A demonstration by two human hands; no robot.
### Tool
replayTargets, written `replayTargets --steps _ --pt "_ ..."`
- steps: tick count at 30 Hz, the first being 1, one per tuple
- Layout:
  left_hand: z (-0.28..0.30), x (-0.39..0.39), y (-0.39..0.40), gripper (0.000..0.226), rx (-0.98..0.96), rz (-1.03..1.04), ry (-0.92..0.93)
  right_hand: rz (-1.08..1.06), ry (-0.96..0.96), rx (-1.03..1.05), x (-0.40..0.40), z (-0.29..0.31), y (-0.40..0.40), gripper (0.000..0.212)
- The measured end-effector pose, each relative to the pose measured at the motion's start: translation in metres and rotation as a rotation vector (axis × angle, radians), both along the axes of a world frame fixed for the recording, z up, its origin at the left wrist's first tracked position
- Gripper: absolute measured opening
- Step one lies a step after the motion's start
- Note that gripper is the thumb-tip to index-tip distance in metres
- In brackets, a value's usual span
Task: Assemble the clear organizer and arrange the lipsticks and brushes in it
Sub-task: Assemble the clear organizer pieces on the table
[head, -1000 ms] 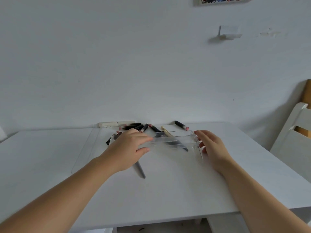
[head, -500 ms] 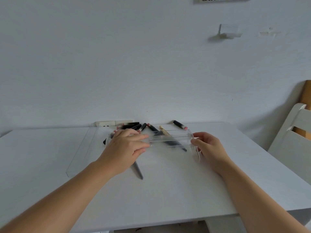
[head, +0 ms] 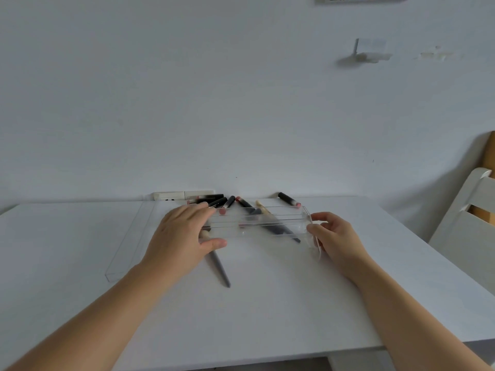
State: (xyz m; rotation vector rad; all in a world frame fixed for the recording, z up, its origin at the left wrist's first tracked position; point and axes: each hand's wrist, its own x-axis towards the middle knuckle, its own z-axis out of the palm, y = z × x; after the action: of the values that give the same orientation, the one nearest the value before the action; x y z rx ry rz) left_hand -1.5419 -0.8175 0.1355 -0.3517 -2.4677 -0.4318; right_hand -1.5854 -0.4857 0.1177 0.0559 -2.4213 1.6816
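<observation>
We extend both forearms forward toward the clear organizer tray [head: 257, 223]. Our left hand [head: 182, 236] grips the tray's left end, fingers laid over its top edge and thumb pressed against its near wall. Our right hand [head: 334, 236] holds the tray's right end, fingers curled around the end wall, thumb at the near corner.

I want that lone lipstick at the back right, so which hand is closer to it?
Right. The right hand sits just in front of the lone lipstick, at the clear organizer's right end; the left hand is farther left.
</observation>
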Motion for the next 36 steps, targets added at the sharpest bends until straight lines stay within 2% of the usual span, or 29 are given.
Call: replayTargets --steps 3,8,10,13,21,28,34,36 --pt "-0.004 -0.001 -0.013 0.078 0.134 0.048 -0.083 -0.007 -0.006 0.0 0.0 0.0 0.0 0.016" --pt "-0.008 -0.002 -0.022 0.058 0.716 0.041 -0.316 -0.012 -0.005 -0.004 0.0 0.0 -0.002 0.026" --pt "-0.009 -0.006 -0.024 0.052 0.822 0.063 -0.325 -0.012 -0.001 0.0 0.0 0.0 -0.001 0.027" --pt "-0.01 -0.01 -0.026 0.052 0.862 0.112 -0.326 -0.008 0.007 0.008 0.001 0.0 -0.001 0.026" --pt "-0.016 -0.008 -0.031 0.059 0.788 0.164 -0.397 -0.019 -0.002 0.003 0.002 0.002 -0.002 0.019" --pt "-0.012 -0.002 -0.031 0.042 0.812 0.162 -0.314 -0.027 -0.012 -0.017 0.003 0.001 -0.002 0.013" --pt "-0.01 -0.001 -0.029 0.062 0.828 0.173 -0.312 -0.014 -0.028 -0.013 0.004 0.003 -0.004 0.026" --pt "-0.011 0.0 -0.028 0.062 0.857 0.165 -0.308 -0.016 -0.035 -0.012 0.004 0.004 -0.004 0.03"
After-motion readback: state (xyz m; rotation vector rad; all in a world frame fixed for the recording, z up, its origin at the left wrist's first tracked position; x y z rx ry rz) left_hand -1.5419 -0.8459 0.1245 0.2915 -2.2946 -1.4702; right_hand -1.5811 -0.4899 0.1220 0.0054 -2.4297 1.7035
